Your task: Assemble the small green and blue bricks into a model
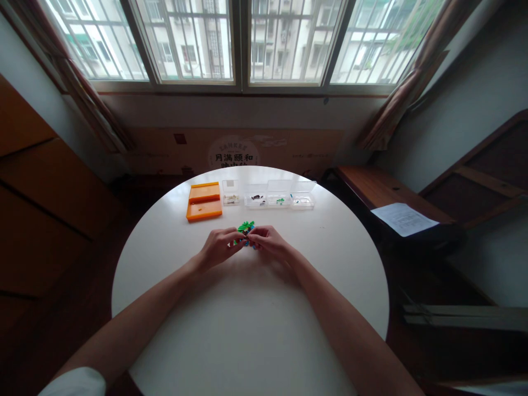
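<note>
- Daylight pours through barred windows, curtains gathered at either side, a printed cardboard panel just below the sill.
- Down to the white round bench, and all the action sits in its far half!
- Centre stage, a cluster of small coloured pieces, green on top with blue showing low at the right, right between the hands.
- Left hand: grip pinched in at the cluster's left side.
- Right hand: grip pinched too, fingertips nearly meeting the left's; exactly which piece each has is too small to tell.
- Behind them, an orange tray to the left, then open clear boxes in a row, bearing pale, dark and green bits.
- Far right, well apart, printed paper overhangs a brown wooden stand.
</note>
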The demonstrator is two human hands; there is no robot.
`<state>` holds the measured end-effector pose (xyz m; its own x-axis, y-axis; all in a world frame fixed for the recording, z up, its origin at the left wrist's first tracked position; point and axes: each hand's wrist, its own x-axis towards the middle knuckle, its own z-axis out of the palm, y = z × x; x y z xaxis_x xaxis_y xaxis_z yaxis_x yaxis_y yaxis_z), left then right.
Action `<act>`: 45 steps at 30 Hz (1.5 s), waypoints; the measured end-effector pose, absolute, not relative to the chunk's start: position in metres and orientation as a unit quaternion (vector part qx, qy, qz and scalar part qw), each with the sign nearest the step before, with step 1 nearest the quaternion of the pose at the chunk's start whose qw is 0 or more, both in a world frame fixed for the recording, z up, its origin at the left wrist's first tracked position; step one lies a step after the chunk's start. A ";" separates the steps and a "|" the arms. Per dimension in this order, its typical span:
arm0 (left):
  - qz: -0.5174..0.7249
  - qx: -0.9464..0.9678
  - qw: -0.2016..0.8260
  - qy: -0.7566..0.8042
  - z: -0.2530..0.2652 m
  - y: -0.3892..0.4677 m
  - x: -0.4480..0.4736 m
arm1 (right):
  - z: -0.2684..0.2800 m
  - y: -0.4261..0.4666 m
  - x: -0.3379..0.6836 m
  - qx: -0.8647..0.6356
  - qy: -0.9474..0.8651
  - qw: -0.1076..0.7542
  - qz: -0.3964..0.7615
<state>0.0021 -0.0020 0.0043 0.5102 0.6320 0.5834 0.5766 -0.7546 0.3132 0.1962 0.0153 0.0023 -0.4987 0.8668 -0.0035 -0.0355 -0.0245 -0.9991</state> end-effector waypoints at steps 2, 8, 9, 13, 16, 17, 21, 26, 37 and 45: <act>0.349 0.869 0.040 0.348 0.004 -0.002 0.002 | 0.002 0.015 0.196 -0.349 -0.596 0.360 0.627; 0.346 0.871 0.039 0.348 0.004 -0.002 0.002 | 0.002 0.015 0.197 -0.346 -0.596 0.359 0.629; 0.346 0.870 0.038 0.349 0.004 -0.002 0.002 | 0.003 0.015 0.197 -0.346 -0.597 0.358 0.629; 0.346 0.870 0.039 0.350 0.003 -0.002 0.002 | 0.003 0.015 0.197 -0.347 -0.597 0.357 0.628; 0.347 0.868 0.039 0.352 0.002 -0.001 0.001 | 0.002 0.016 0.197 -0.347 -0.597 0.355 0.630; 0.347 0.868 0.039 0.353 0.002 -0.001 0.001 | 0.002 0.016 0.197 -0.348 -0.598 0.354 0.630; 0.343 0.869 0.040 0.355 0.002 -0.001 0.001 | 0.001 0.016 0.197 -0.349 -0.598 0.356 0.628; 0.340 0.870 0.035 0.355 0.002 -0.002 0.001 | 0.003 0.015 0.196 -0.348 -0.602 0.356 0.625; 0.348 0.871 0.041 0.344 0.003 -0.001 0.001 | 0.005 0.014 0.197 -0.348 -0.604 0.354 0.623; 0.348 0.869 0.037 0.349 0.001 0.000 0.001 | 0.004 0.015 0.197 -0.349 -0.610 0.352 0.618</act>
<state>0.0010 -0.0004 0.0006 0.5134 0.6327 0.5798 0.5814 -0.7534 0.3074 0.1972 0.0148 0.0040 -0.5087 0.8609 -0.0016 -0.0101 -0.0078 -0.9999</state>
